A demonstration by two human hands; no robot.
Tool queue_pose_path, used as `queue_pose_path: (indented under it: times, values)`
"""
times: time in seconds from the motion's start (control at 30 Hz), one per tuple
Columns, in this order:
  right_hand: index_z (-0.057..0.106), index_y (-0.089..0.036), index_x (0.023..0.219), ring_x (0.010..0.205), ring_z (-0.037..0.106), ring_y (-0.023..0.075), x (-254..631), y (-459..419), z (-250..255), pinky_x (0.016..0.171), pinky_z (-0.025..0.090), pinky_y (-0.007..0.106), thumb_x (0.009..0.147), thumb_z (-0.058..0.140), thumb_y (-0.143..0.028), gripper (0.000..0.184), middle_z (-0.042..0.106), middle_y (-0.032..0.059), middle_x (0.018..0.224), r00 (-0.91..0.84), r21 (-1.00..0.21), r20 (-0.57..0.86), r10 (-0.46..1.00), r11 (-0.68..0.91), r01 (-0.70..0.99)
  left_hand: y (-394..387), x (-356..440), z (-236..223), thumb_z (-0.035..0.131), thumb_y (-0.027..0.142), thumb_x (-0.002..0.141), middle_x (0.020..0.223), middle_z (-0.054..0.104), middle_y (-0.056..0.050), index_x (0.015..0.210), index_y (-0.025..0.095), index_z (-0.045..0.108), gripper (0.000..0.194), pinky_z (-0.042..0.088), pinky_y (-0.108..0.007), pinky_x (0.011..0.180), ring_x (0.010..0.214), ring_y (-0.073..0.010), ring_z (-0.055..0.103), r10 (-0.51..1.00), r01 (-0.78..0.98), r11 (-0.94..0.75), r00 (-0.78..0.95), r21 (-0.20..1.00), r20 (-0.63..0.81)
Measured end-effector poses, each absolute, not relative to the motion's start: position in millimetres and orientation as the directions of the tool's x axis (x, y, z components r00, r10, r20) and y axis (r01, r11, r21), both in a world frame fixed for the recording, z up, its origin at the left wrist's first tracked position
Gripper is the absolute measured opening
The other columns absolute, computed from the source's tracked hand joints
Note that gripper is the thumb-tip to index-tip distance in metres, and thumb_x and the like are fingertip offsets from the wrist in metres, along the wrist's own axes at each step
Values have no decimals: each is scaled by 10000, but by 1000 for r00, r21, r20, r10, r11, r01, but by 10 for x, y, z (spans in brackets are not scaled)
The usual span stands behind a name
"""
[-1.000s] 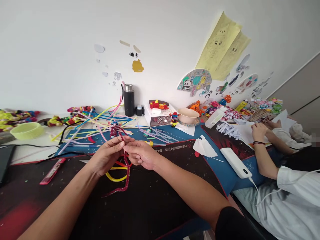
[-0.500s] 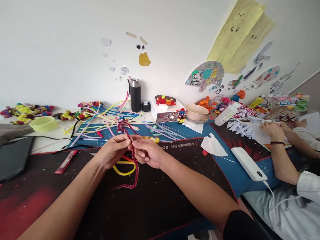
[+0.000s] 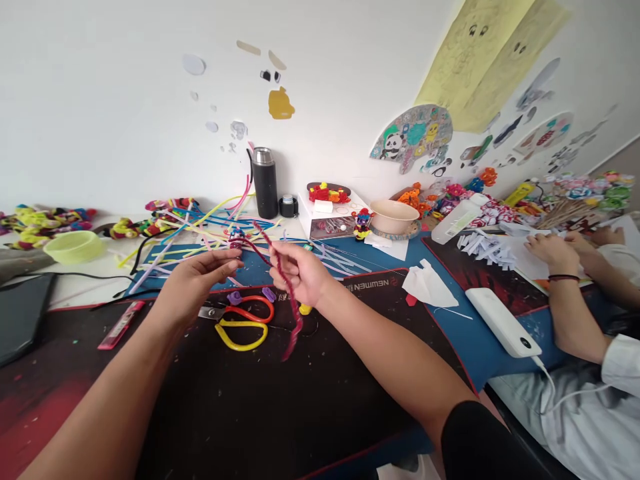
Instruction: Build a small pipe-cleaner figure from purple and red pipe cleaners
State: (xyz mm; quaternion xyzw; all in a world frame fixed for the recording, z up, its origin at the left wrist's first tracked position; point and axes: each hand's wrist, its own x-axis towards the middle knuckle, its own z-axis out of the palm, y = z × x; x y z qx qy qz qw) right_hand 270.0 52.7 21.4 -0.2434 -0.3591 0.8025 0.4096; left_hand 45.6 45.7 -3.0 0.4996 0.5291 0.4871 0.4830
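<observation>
My left hand (image 3: 203, 277) is closed, its thumb and fingertips pinching the lower end of a small dark red and blue pipe-cleaner figure (image 3: 237, 237). A dark red pipe cleaner (image 3: 256, 249) stretches from the figure toward my right hand (image 3: 300, 272). Between the thumb and fingers of that hand is a dark red pipe cleaner (image 3: 295, 320), whose fuzzy tail hangs below toward the mat. Under and between my hands lie scissors (image 3: 243, 337) with one red and one yellow handle. Two small purple pieces (image 3: 269, 294) sit just behind them.
Loose coloured pipe cleaners (image 3: 200, 233) spread behind my hands, near a black flask (image 3: 265, 183). A green bowl (image 3: 75, 248) stands left, a beige bowl (image 3: 394, 217) right. A white power bank (image 3: 503, 323) lies beside a co-worker's hands (image 3: 553, 253).
My hands have moved apart, the right one rightward and up with the dark red pipe cleaner. Its tail has swung right, uncovering the scissors. The view has shifted slightly.
</observation>
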Motion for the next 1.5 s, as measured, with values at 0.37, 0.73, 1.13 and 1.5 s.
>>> queue_pose_path:
  times: [0.37, 0.73, 1.13, 1.5]
  values:
    - [603, -206, 805, 397, 259, 75, 2887, 659, 32, 459, 244, 245, 1024, 686, -405, 307, 329, -116, 482, -434, -800, -44, 900, -291, -524, 403, 658, -68, 675, 499, 895, 912, 814, -84, 955, 330, 898, 286, 511, -439, 880, 873, -323, 669, 906, 650, -423, 313, 632, 284]
    - [594, -216, 791, 408, 337, 84, 2797, 646, -52, 415, 245, 246, 955, 763, -493, 364, 408, -98, 523, -459, -835, 12, 889, -244, -493, 474, 713, -339, 632, 480, 955, 980, 804, -108, 942, 327, 872, 285, 510, -478, 957, 947, -352, 673, 830, 663, -555, 479, 501, 285]
    - [602, -211, 795, 415, 373, 75, 2779, 511, 90, 402, 276, 205, 917, 776, -471, 336, 493, -89, 507, -467, -932, 69, 881, -110, -346, 349, 690, 91, 905, 681, 666, 756, 786, -31, 921, 239, 836, 515, 520, -300, 668, 726, -219, 676, 993, 285, 63, -116, 957, -31]
    - [605, -218, 806, 423, 438, 89, 2706, 389, 46, 406, 347, 219, 873, 823, -515, 375, 516, -84, 530, -546, -985, 74, 834, -26, -172, 383, 652, 47, 1016, 498, 561, 718, 741, -22, 871, 197, 833, 469, 555, -260, 624, 665, -165, 665, 987, -164, 69, -131, 984, -91]
